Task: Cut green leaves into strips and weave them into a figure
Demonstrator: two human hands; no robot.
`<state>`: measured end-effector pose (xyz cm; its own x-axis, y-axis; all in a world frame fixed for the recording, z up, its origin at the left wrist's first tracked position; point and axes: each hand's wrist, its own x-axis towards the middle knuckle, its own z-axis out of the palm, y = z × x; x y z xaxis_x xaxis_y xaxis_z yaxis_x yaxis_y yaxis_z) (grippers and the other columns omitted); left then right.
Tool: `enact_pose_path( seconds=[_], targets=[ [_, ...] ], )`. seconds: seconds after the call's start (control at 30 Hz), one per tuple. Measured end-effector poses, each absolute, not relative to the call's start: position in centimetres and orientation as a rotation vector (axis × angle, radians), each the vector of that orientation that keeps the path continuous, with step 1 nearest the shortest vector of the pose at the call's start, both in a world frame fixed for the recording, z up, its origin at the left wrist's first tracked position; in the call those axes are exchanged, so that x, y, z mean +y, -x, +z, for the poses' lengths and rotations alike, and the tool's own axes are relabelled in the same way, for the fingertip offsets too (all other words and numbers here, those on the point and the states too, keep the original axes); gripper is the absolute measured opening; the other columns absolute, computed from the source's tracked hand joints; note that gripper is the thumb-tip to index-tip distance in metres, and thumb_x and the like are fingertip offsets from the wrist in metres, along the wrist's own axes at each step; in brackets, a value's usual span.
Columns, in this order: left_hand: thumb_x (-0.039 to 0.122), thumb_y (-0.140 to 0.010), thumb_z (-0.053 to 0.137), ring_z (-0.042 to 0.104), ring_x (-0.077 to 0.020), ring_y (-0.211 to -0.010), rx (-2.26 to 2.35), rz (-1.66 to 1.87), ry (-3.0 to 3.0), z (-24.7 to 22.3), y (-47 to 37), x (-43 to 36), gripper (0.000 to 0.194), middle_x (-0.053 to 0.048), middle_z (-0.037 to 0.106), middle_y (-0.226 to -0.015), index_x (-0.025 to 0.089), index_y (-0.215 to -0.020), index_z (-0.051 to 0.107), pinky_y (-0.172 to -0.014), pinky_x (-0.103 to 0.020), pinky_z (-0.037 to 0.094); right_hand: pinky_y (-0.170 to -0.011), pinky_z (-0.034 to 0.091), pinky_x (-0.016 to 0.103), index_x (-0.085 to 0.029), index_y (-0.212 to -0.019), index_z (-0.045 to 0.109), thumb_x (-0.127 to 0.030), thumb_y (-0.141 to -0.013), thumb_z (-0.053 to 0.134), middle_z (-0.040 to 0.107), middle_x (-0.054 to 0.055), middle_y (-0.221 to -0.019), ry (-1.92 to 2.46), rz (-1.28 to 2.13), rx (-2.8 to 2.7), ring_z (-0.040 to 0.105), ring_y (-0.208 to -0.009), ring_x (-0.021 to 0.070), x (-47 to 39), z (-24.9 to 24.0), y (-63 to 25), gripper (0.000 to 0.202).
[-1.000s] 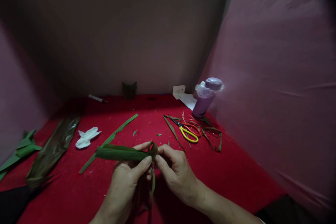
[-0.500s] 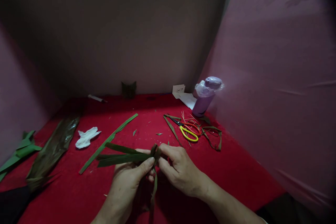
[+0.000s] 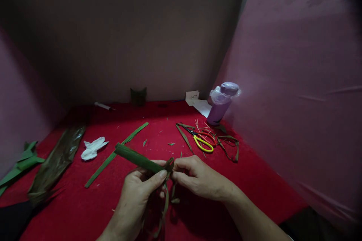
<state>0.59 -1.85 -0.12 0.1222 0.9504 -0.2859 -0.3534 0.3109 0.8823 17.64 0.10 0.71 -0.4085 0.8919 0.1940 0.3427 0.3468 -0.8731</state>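
Observation:
Low in the head view, my left hand [image 3: 141, 188] pinches a bundle of green leaf strips [image 3: 138, 158] between thumb and fingers; the strips stick out to the upper left. A brownish loop of leaf [image 3: 169, 165] stands up at the bundle's right end. My right hand [image 3: 198, 177] is closed beside that loop, thumb and forefinger pinched on a thin leaf strip whose end hangs below. Another thin strip [image 3: 165, 205] dangles under my left thumb. The fingers hide just how the strips cross.
Scissors [image 3: 203, 142] with red and yellow handles lie among toothpicks and leaf scraps at right. Behind them stand a purple cup [image 3: 219, 111] and white cards [image 3: 202, 107]. A long green strip [image 3: 104, 169], a white tissue [image 3: 94, 148] and a plastic-wrapped leaf bundle [image 3: 58, 158] lie leftward.
The green strips in my left hand, spread apart before, now line up as one band pointing further up. The brown loop shows more openly, and a thin strip hangs below my right fingers.

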Motion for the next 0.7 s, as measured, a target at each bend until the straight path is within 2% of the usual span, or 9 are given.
enact_pose_path(
  seconds=[0.13, 0.2, 0.3, 0.4, 0.5, 0.6, 0.7],
  targets=[
    [0.026, -0.065, 0.073, 0.047, -0.007, -0.04, 1.021, 1.078, -0.732, -0.2, -0.6, -1.8, 0.026, 0.005, 0.055, -0.05, 0.016, -0.089, 0.068, -0.04, -0.019, 0.039, -0.067, 0.043, 0.024, -0.019, -0.095, 0.061, -0.019, -0.085, 0.052, 0.063, 0.001, -0.087, 1.083, 0.986, -1.813, 0.056, -0.076, 0.013, 0.5, 0.9, -17.6, 0.013],
    [0.026, -0.065, 0.074, 0.047, -0.007, -0.041, 1.039, 1.078, -0.754, -0.2, -0.7, -1.8, 0.026, 0.004, 0.056, -0.051, 0.016, -0.088, 0.068, -0.041, -0.019, 0.039, -0.069, 0.044, 0.025, -0.02, -0.099, 0.058, -0.022, -0.085, 0.054, 0.062, 0.002, -0.09, 1.017, 1.013, -1.705, 0.056, -0.078, 0.0133, 0.5, 1.0, -17.2, 0.015],
    [0.025, -0.064, 0.074, 0.048, -0.007, -0.044, 1.053, 1.074, -0.817, -0.3, -0.8, -1.9, 0.025, 0.003, 0.057, -0.054, 0.015, -0.086, 0.069, -0.042, -0.019, 0.039, -0.068, 0.044, 0.025, -0.018, -0.087, 0.06, -0.025, -0.086, 0.054, 0.061, 0.001, -0.079, 0.985, 1.087, -1.674, 0.056, -0.074, 0.013, 0.5, 1.0, -16.6, 0.009],
    [0.024, -0.063, 0.075, 0.049, -0.0078, -0.045, 1.04, 1.097, -0.834, -0.3, -0.9, -1.9, 0.03, 0.002, 0.06, -0.058, 0.016, -0.091, 0.068, -0.044, -0.02, 0.04, -0.061, 0.041, 0.023, -0.016, -0.076, 0.059, -0.028, -0.088, 0.052, 0.056, -0.001, -0.069, 1.003, 1.175, -1.609, 0.051, -0.065, 0.0107, 0.4, 0.5, -16.2, 0.019],
    [0.024, -0.062, 0.076, 0.05, -0.0083, -0.045, 1.016, 1.115, -0.809, -0.2, -0.9, -2.0, 0.038, 0.002, 0.062, -0.06, 0.018, -0.098, 0.065, -0.043, -0.02, 0.041, -0.054, 0.036, 0.021, -0.015, -0.074, 0.059, -0.032, -0.089, 0.05, 0.051, -0.002, -0.065, 0.993, 1.219, -1.568, 0.045, -0.059, 0.009, 0.4, 0.1, -16.2, 0.024],
    [0.024, -0.062, 0.076, 0.05, -0.0081, -0.044, 1.009, 1.111, -0.777, 0.1, -0.9, -2.0, 0.04, 0.003, 0.061, -0.057, 0.018, -0.1, 0.064, -0.042, -0.019, 0.041, -0.054, 0.034, 0.021, -0.015, -0.072, 0.057, -0.034, -0.091, 0.047, 0.049, -0.002, -0.064, 0.998, 1.182, -1.618, 0.043, -0.059, 0.0089, 0.4, -0.1, -16.1, 0.029],
    [0.022, -0.062, 0.076, 0.05, -0.0074, -0.043, 1.012, 1.13, -0.753, 0.1, -0.9, -2.0, 0.033, 0.003, 0.06, -0.054, 0.017, -0.093, 0.065, -0.042, -0.018, 0.04, -0.054, 0.033, 0.021, -0.015, -0.065, 0.054, -0.035, -0.092, 0.044, 0.045, -0.003, -0.062, 1.054, 1.077, -1.667, 0.041, -0.059, 0.0089, 0.3, -0.1, -16.0, 0.035]
  ],
)
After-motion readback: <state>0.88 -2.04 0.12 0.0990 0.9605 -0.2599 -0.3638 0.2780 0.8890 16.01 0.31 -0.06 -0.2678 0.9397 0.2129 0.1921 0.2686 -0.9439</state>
